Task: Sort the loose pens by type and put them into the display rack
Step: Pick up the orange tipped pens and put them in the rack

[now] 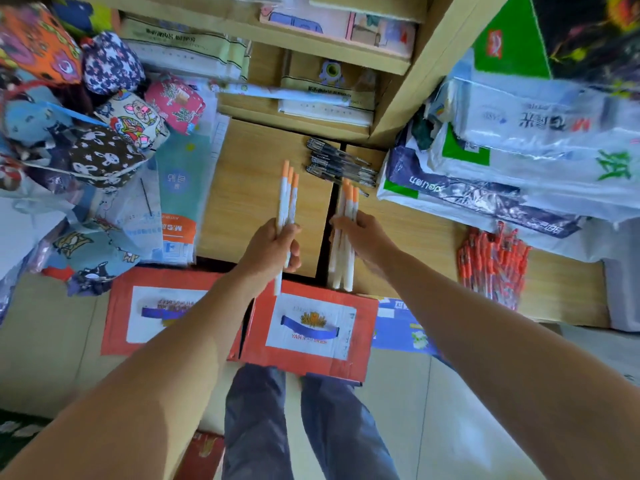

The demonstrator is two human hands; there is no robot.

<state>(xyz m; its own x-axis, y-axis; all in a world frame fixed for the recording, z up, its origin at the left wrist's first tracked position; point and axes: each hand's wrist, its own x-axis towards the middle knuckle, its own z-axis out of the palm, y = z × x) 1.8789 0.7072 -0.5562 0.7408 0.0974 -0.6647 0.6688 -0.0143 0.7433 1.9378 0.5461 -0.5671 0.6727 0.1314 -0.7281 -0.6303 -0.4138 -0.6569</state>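
My left hand (273, 247) grips a small bunch of white pens with orange caps (287, 192), caps pointing away from me, above the wooden counter (249, 188). My right hand (363, 237) grips a second bunch of the same white pens (346, 206), just to the right of the first. Behind both bunches a pile of black pens (341, 166) lies on the counter. A heap of red-orange pens (491, 268) lies at the counter's right. No display rack can be made out.
Patterned fabric pouches (86, 109) pile up at the left. Plastic-wrapped stationery packs (519, 161) crowd the right. Wooden shelves with paper pads (311, 95) stand behind the counter. A red cardboard box (304, 327) sits below my hands, above my legs.
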